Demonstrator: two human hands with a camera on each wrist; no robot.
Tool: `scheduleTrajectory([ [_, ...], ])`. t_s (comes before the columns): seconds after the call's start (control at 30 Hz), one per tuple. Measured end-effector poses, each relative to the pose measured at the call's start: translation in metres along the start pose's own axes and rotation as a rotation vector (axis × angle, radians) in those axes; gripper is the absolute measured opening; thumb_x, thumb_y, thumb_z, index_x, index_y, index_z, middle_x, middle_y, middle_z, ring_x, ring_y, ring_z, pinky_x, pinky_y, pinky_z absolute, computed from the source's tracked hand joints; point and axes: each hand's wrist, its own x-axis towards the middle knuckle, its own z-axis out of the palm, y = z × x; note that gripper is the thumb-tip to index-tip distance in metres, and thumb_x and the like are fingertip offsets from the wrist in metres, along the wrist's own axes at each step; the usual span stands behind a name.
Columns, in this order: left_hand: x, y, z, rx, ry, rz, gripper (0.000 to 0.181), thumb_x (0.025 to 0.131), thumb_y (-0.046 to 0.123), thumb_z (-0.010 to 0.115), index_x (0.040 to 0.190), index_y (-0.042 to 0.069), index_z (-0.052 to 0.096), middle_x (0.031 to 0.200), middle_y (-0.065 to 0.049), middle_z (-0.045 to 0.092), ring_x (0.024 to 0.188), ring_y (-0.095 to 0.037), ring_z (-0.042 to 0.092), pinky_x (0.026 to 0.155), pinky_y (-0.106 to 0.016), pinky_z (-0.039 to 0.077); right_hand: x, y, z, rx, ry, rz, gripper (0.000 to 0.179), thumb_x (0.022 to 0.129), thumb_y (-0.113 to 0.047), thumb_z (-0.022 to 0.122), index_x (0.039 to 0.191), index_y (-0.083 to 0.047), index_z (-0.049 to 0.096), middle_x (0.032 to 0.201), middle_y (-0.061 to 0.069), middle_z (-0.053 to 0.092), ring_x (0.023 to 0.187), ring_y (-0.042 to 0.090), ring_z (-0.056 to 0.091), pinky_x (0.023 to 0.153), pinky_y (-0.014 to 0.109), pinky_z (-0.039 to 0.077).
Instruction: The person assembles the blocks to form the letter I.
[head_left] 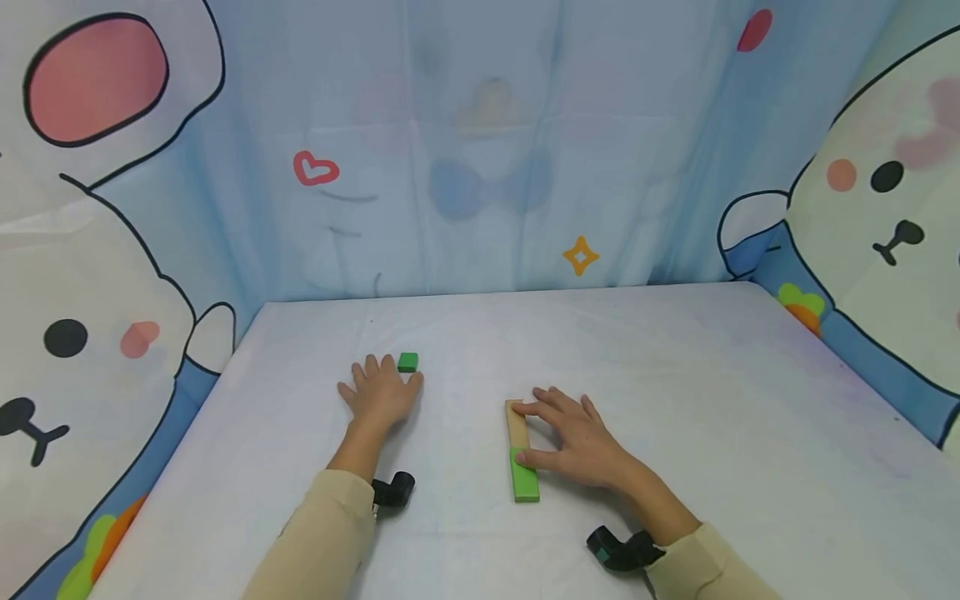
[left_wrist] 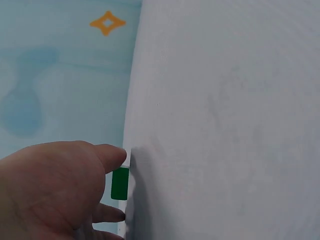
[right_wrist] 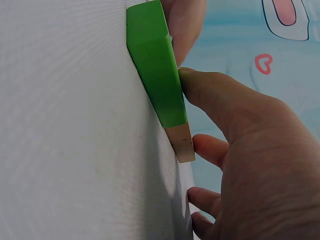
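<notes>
A small green cube [head_left: 407,362] lies on the white table, in the gap between the thumb and index finger of my left hand [head_left: 382,396]. That hand is spread with its fingers pointing away; in the left wrist view its thumb sits beside the cube [left_wrist: 120,184]. Toward the middle, a green rectangular block [head_left: 527,485] and a natural wood block [head_left: 517,429] lie end to end in one line. My right hand [head_left: 581,437] rests over them: its thumb touches the green block [right_wrist: 155,70], its index fingertip the wood block [right_wrist: 180,142]. The other right fingers extend past them.
The white cloth-covered table [head_left: 712,400] runs back to a light blue curtain [head_left: 480,233]. Printed white cartoon animals flank it on the left and right. Black wrist cameras sit on the left wrist [head_left: 395,490] and the right wrist [head_left: 622,550], below beige sleeves.
</notes>
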Motion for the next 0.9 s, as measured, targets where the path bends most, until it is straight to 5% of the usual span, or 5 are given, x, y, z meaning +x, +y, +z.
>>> scheduleTrajectory([
  [0.9, 0.0033, 0.0095, 0.0083, 0.021, 0.045, -0.062, 0.065, 0.109, 0.042, 0.043, 0.16, 0.005, 0.034, 0.168, -0.03, 0.014, 0.157, -0.053, 0.003, 0.119, -0.077, -0.002, 0.0007, -0.0006, 0.0001, -0.012, -0.001, 0.001, 0.071, 0.088, -0.057, 0.073, 0.149, -0.025, 0.056, 0.165, 0.017, 0.038, 0.157, 0.043, 0.022, 0.123, 0.071, 0.001],
])
